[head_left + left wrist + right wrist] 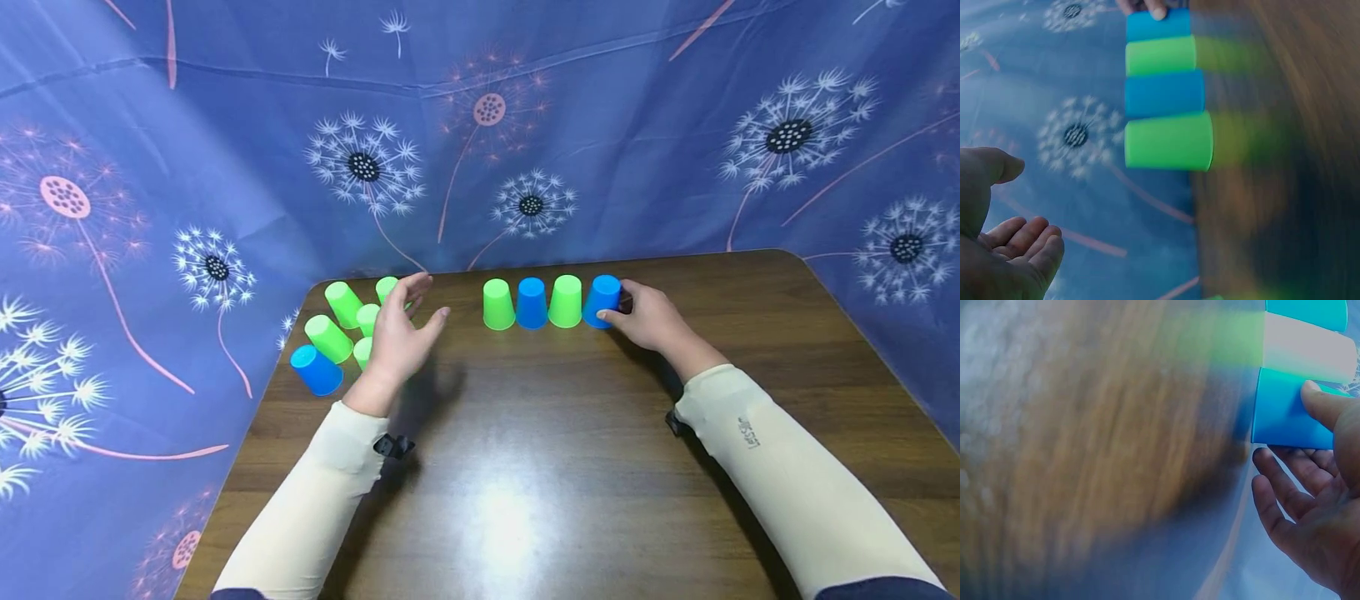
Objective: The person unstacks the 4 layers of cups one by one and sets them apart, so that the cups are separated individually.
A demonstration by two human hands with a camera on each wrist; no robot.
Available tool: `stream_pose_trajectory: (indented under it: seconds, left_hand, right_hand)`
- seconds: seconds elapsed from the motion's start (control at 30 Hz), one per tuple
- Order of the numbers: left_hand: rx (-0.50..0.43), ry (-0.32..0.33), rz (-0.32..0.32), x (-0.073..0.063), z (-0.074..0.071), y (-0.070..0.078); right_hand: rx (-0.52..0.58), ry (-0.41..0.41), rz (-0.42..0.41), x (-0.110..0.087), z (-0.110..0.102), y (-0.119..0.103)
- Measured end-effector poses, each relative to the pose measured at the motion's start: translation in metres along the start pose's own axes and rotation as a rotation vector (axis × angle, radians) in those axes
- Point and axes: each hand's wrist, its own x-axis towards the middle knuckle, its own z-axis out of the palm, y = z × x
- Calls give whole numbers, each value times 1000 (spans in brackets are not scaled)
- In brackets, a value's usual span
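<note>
"While the right hand (651, 318) is entered, what does it pinch?"

"One inverted blue tapered plastic cup (603, 298), row's right end; leftward, bright-green tapered cup (566, 302), second blue cup (532, 303), second green cup (498, 305)."

"Left hand (401, 340)?"

"Thumb and fingers spread, near a cluster of inverted green plastic cups (328, 338) and one outer blue cup (317, 371)."

"Beyond?"

"Brown wood-grain table (570, 433) beneath; blue dandelion-printed cloth (645, 150) hanging behind."

A brown wooden table (525, 417) is bearing four upturned cups (532, 304) in a row (green and blue alternating), while green cups (328, 339) and one blue cup (317, 371) are standing toward its left edge.
</note>
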Motion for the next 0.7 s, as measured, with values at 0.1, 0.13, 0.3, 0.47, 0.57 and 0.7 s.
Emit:
stream_pose_trajectory:
  seconds: [0.1,0.13,0.3,0.47,0.57,0.7]
  left_hand:
    - [2,-39,-10,11,24,-2]
    - [6,-56,-25,15,31,-3]
    - [59,-138,-105,31,60,-9]
    - [125,-166,-155,43,84,-23]
    - [148,-173,-195,46,93,-32]
    - [150,-176,-237,48,102,-39]
  right_hand:
    - [-3,3,0,1,0,1]
    - [-3,6,0,1,1,1]
    - [-9,17,-14,2,0,2]
    - [-18,23,-24,1,1,1]
    - [-13,12,-20,0,1,0]
    - [0,13,-19,-1,0,-2]
